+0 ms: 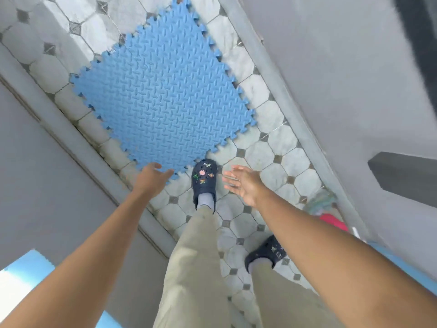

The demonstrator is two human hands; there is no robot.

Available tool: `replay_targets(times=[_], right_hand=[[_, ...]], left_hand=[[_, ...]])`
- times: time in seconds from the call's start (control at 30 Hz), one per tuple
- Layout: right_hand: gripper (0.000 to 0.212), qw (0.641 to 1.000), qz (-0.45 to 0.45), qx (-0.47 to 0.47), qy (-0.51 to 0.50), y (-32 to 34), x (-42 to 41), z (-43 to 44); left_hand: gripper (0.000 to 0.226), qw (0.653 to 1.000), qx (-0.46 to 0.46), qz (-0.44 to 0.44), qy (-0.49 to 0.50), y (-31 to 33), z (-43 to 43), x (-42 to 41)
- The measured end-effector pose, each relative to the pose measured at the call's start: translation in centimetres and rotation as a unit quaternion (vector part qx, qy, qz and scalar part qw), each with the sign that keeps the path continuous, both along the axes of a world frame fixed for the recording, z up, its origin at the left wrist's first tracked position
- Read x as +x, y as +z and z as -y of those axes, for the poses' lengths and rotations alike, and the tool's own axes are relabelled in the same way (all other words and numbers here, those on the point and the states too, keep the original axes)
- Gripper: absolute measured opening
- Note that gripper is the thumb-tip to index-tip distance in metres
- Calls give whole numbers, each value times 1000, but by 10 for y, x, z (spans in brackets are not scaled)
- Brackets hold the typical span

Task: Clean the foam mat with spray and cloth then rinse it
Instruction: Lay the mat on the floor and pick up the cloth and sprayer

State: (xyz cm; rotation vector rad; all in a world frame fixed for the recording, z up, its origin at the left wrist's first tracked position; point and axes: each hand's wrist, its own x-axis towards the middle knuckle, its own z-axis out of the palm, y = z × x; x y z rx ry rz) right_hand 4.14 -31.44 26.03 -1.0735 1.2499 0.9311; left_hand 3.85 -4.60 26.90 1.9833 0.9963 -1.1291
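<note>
A blue foam mat (pixel 163 95) with toothed interlocking edges and a ribbed pattern lies flat on the tiled floor ahead of me. My left hand (pixel 152 175) reaches down over the mat's near corner, fingers apart, holding nothing. My right hand (pixel 241 183) hovers palm-up above the tiles just right of my front foot, fingers spread and empty. A greenish cloth (pixel 322 202) lies bunched by the right wall, with something red or pink (pixel 334 223) right beside it. No spray bottle is recognisable.
The floor (pixel 274 136) is a narrow strip of pale octagonal tiles between grey walls. My front foot in a dark clog (pixel 204 181) stands at the mat's near corner; the other clog (pixel 266 254) is further back. A blue surface (pixel 26 263) shows at lower left.
</note>
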Motion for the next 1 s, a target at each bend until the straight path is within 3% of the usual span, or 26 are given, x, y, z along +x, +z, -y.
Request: replay_targets(times=[0.2,0.4,0.6,0.7,0.87,1.0], right_hand=[[15,999,38,-12,-35,47,-78,115],[10,994,40,-66,-78,58,-195,265],[15,978,14,-180,-100,40,-302,386],[20,965,10,-244,-95,13,-332,424],[45,920,26,-392,7,-35,-351,462],[58,897,38,-440,13,-76,-368,491]], left_hand=[[39,970,-78,74,-218,37,163,-6],[39,931,-157,115,-309,48,345,-68],[39,896,-224,117,-366,37,494,-142],[42,891,-209,105,-388,10,534,-167],[39,885,-156,92,-430,-63,567,-183],[46,874,-122,81,-464,-130,596,-194]])
